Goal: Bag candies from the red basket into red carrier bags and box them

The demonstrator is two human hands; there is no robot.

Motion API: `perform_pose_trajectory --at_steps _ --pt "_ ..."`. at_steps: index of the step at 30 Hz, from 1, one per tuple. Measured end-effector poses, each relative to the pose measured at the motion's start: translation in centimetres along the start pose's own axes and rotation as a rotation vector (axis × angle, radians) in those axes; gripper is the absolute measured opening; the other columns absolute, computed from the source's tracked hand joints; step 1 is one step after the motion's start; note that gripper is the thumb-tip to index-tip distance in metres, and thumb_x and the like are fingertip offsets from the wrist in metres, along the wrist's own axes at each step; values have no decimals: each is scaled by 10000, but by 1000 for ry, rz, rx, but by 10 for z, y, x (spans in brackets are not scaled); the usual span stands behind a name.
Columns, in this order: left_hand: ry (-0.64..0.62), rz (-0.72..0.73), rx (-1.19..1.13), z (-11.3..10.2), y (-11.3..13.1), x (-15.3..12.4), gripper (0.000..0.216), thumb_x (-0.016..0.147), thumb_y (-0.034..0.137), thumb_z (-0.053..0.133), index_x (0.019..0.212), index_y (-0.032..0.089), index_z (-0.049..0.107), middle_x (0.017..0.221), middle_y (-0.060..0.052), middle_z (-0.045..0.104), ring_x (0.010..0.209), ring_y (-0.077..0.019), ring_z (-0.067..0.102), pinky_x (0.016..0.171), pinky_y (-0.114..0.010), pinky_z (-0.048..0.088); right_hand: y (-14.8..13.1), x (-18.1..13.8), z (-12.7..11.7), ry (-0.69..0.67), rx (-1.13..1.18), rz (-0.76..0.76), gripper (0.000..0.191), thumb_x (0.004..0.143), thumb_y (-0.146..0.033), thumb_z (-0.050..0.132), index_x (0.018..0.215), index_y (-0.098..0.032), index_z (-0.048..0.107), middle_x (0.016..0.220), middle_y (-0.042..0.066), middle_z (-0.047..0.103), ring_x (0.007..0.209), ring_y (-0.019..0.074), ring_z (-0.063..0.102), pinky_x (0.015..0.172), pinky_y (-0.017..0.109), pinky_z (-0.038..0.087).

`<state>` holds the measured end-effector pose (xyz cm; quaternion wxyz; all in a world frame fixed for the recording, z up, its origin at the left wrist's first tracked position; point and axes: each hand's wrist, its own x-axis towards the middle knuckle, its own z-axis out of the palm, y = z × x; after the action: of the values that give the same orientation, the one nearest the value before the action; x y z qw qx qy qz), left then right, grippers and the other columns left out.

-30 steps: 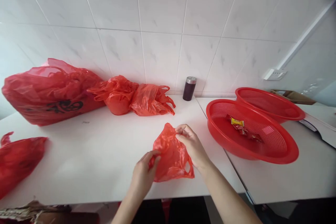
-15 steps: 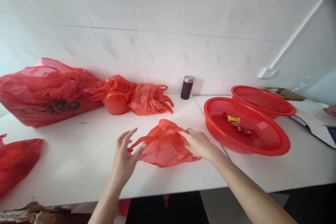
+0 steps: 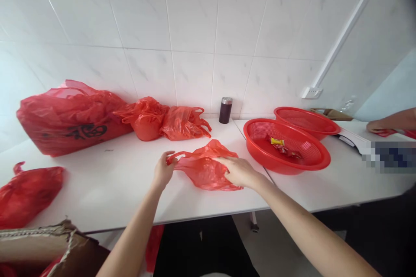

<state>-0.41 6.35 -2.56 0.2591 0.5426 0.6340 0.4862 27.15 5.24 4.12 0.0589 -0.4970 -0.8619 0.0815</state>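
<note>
A small red plastic bag (image 3: pixel 202 165) lies crumpled on the white table (image 3: pixel 130 181) in front of me. My left hand (image 3: pixel 163 169) is closed on the bag's left handle loop. My right hand (image 3: pixel 238 170) lies on the bag's right side, fingers curled into the plastic and gripping it. The bag is stretched sideways between the two hands.
A red mesh basket (image 3: pixel 282 160) with a few snack packets stands to the right, a second basket (image 3: pixel 308 121) behind it. A large full red bag (image 3: pixel 71 117), two smaller red bags (image 3: pixel 162 117) and a dark flask (image 3: pixel 225 110) line the wall. Another person's hand (image 3: pixel 386 124) is at far right.
The bag went from held up between both hands to lying on the table. My left hand let go, opened, then took hold of the left handle loop. The view drifted.
</note>
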Motion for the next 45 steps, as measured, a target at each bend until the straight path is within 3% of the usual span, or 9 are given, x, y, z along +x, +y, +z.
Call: perform_pose_trajectory --at_steps 5,12,17,22,25,29,35,40,45 --pt "-113 45 -102 -25 21 -23 456 816 368 560 1235 190 557 1177 -150 633 1025 -275 653 861 -450 514 7 -4 -9 -28 -53 62 737 763 -91 470 1433 -380 371 1311 28 585 1008 232 634 739 302 467" --pt "416 645 532 30 53 -88 165 816 216 609 969 242 666 1492 -113 330 1430 -366 161 1113 -620 149 -25 0 -12 23 51 -33 670 776 -94 480 1417 -280 425 1388 54 519 1168 238 552 918 342 441" --pt "254 440 884 33 35 -49 233 879 207 495 975 234 706 1323 -135 542 1297 -376 394 1065 -689 157 -27 -16 -5 -28 253 -122 697 791 -70 447 1416 -375 404 1438 21 456 1175 190 551 918 290 436" --pt "198 400 936 -16 33 4 418 837 67 399 1099 220 687 1051 -113 643 926 -262 617 800 -400 506 8 -22 -3 -94 10 4 705 769 -17 433 1400 -333 452 1316 110 555 1193 267 544 897 344 441" --pt "191 397 942 -41 53 8 414 778 48 426 1011 228 716 1145 -98 613 853 -244 634 600 -307 494 21 -19 -18 103 -64 69 657 798 -33 416 1396 -302 459 1146 100 634 961 233 647 775 313 478" --pt "511 480 770 -55 73 -7 308 795 96 434 837 183 727 1307 -103 523 1020 -260 594 749 -315 495 18 -16 -41 637 -93 137 427 864 -116 398 1244 -181 585 1137 140 619 933 242 623 740 318 481" --pt "-115 378 450 -53 56 -17 571 673 32 407 1106 274 690 1109 -43 629 851 -195 626 697 -274 480 45 -7 -50 -45 338 47 555 786 -130 539 1326 -257 525 1177 68 652 988 235 639 803 335 510" --pt "-453 15 -352 -50 62 -22 558 745 175 560 1296 260 575 1054 -46 699 783 -177 649 692 -257 499 81 -13 -80 120 693 27 604 879 -428 529 1445 -308 356 1431 47 469 1257 236 492 993 361 443" --pt "-526 -212 -734 -54 67 -26 630 692 263 696 1310 280 569 1173 -85 690 912 -250 681 758 -300 540 132 -39 -80 33 292 343 621 794 -530 616 1360 -307 492 1333 88 558 1201 302 536 940 397 463"
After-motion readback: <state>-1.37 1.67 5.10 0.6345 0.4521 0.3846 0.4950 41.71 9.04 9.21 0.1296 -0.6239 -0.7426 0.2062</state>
